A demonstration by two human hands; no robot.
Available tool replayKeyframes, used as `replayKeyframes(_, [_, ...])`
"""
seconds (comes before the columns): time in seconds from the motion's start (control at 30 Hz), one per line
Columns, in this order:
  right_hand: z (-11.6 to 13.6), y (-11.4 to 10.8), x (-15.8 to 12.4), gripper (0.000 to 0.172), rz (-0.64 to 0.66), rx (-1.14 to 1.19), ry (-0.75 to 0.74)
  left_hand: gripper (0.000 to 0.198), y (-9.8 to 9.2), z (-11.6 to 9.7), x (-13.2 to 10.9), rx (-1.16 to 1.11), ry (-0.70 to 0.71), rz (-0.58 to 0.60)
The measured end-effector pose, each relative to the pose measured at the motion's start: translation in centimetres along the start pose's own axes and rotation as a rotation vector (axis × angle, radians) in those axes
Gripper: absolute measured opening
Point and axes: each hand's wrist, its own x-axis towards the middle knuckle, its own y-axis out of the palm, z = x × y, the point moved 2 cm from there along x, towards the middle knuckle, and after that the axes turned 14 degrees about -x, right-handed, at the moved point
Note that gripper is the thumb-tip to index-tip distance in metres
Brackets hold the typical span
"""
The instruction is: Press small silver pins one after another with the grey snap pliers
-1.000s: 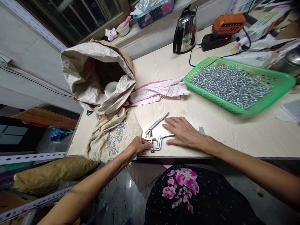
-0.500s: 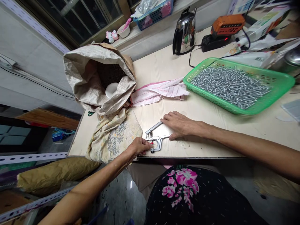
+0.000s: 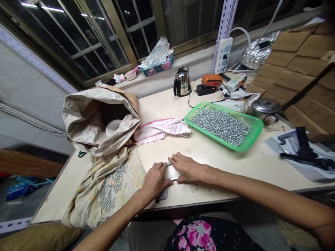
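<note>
A grey metal two-handled hand tool (image 3: 164, 194) lies on the table near its front edge, largely hidden under my hands. My left hand (image 3: 155, 179) is closed over the tool's left part, with the thumb along the lower handle. From the right, my right hand (image 3: 190, 169) grips the ends of both handles, fingers on the upper one and thumb by the lower one. Left of my left hand, small metal pins (image 3: 112, 186) lie scattered on a patterned cloth (image 3: 81, 198).
A green plastic basket (image 3: 258, 134) of metal pins stands right of centre. Behind the cloth sits an open woven sack (image 3: 75, 115) with a white dish (image 3: 113, 127) inside. A pink-white towel (image 3: 162, 130), kettle (image 3: 182, 82) and orange battery (image 3: 211, 80) are farther back. Black tools (image 3: 305, 150) lie right.
My left hand has moved from pinching near the tool's red part to covering its body and handles. My right hand still holds the handle ends. The camera view has tilted up and right.
</note>
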Motion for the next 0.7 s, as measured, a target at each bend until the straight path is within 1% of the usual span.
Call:
replayKeyframes(0.07, [-0.1, -0.1, -0.2, 0.064, 0.035, -0.019, 0.017, 0.062, 0.3, 0.1, 0.6, 0.011, 0.046, 0.07])
replayKeyframes(0.17, [-0.2, -0.1, -0.4, 0.055, 0.053, -0.06, 0.024, 0.067, 0.3, -0.1, 0.7, 0.036, 0.074, 0.108])
replayKeyframes(0.23, [-0.4, 0.0, -0.5, 0.05, 0.035, -0.073, 0.04, 0.063, 0.4, -0.4, 0.6, 0.044, 0.073, 0.111])
replayKeyframes(0.3, [-0.5, 0.1, -0.6, 0.042, 0.005, -0.076, 0.054, 0.052, 0.5, -0.5, 0.7, 0.036, 0.07, 0.087])
replayKeyframes(0.43, [-0.6, 1.2, -0.5, 0.015, -0.016, -0.059, 0.016, 0.019, 1.0, -0.4, 0.8, -0.041, 0.074, 0.037])
replayKeyframes(0.5, [-0.5, 1.8, -0.5, 0.007, -0.019, -0.049, 0.014, 0.011, 1.3, -0.3, 1.0, -0.075, 0.08, 0.028])
replayKeyframes(0.6, [-0.4, 2.4, -0.4, 0.008, -0.03, -0.051, 0.021, 0.012, 1.7, -0.1, 1.2, -0.092, 0.097, 0.01])
replayKeyframes(0.67, [-0.5, 2.4, -0.5, 0.006, -0.062, -0.068, 0.031, 0.014, 1.8, 0.1, 1.1, -0.104, 0.092, -0.03])
replayKeyframes(0.7, [-0.6, 2.2, -0.6, 0.014, -0.084, -0.071, 0.034, 0.02, 1.7, 0.3, 0.9, -0.12, 0.089, -0.069])
